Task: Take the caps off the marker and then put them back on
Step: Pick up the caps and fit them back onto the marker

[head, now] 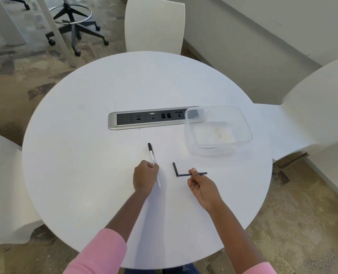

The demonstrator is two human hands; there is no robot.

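- The left hand point(144, 177) is closed around the marker point(153, 162), whose white barrel runs through the fist; the far end is dark, though whether that is a cap or a bare tip cannot be told.
- The right hand point(198, 186) pinches one black cap point(198, 174) between thumb and fingertips, lying level just above the counter point(85, 155).
- A second black cap point(175, 169) lies on the counter, touching or almost touching the held cap's left end.
- To do this step well, line the held cap's open end up with the marker's near end, then push straight on.
- Farther off sit a clear plastic tub point(218, 129) and a socket strip point(148, 118); neither blocks the hands.
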